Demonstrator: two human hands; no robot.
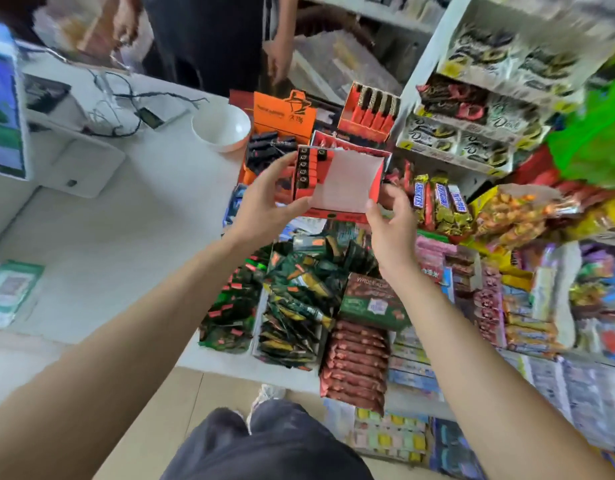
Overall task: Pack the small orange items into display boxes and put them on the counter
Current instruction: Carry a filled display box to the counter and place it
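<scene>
I hold an orange display box (344, 183) above the counter with both hands. Its white inside is mostly bare; a row of small orange items (304, 169) with black ends fills its left side. My left hand (264, 199) grips the box's left wall and front corner. My right hand (390, 209) pinches the front right corner. Behind it stands a filled orange display box (368, 110), and another orange box with a hat logo (283, 114) holds dark items (269, 148).
A white bowl (221, 128) sits on the white counter (132, 237) to the left, near cables and a white device (87, 168). Snack trays (299, 299) and chocolate bars (437, 202) crowd the right. A shelf rack (479, 98) rises at right. Another person (212, 36) stands behind the counter.
</scene>
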